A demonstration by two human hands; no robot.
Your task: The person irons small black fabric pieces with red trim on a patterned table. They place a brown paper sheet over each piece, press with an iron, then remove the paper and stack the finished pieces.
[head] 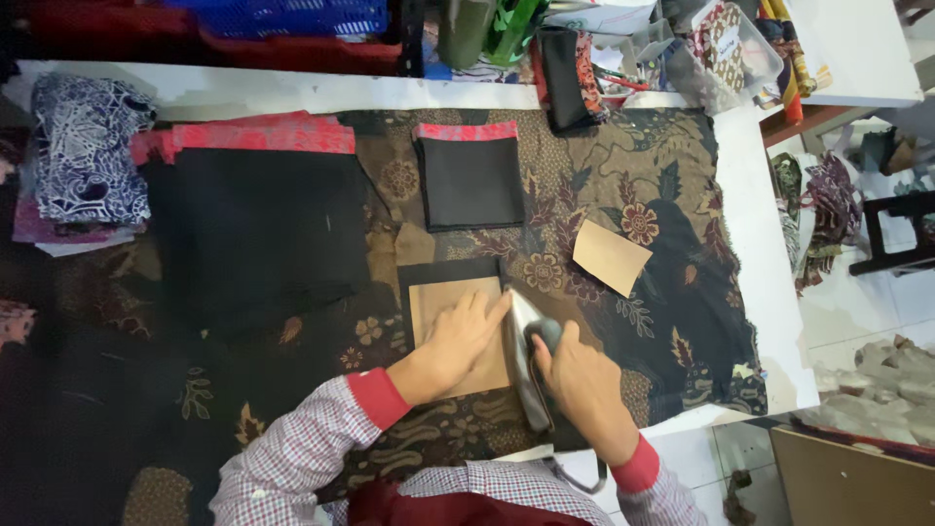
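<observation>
Head view shows the left hand (458,341) pressed flat, fingers spread, on a stiff tan card template (458,336) lying on a black cloth piece (450,274), near centre of the batik-covered table (672,175). Just right, the right hand (582,385) clenches a metal iron (526,360) — best kept tight against the card's edge so the fold creases crisply.

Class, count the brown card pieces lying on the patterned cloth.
2: one card under the left hand, on a black fabric piece; another card loose to the right. More may be hidden under fabric.
</observation>
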